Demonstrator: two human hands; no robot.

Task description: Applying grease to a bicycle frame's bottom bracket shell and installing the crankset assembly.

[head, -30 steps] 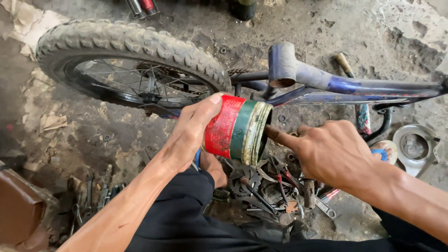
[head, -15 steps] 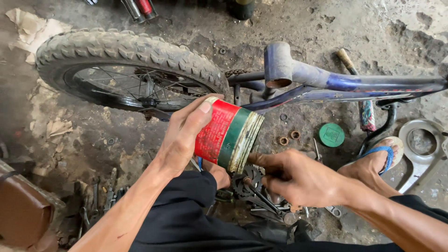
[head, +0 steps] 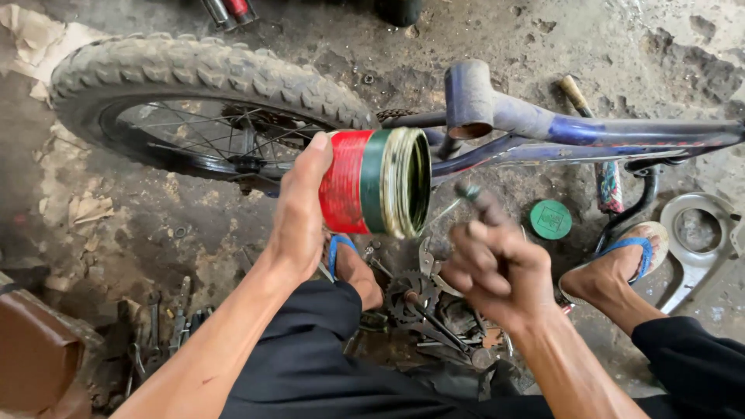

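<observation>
The left hand is gripping a red-and-green tin tipped on its side above the bicycle frame, while the right hand, now withdrawn from its mouth, is clenching, pinching something too blurred to identify.

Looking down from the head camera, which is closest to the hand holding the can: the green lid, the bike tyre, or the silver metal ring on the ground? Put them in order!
Counted from the left hand holding the red and green can:
1. Bike tyre, just above and left of the hand.
2. Green lid, on the ground to the right, past the can.
3. Silver metal ring, far right by the sandalled foot.
</observation>
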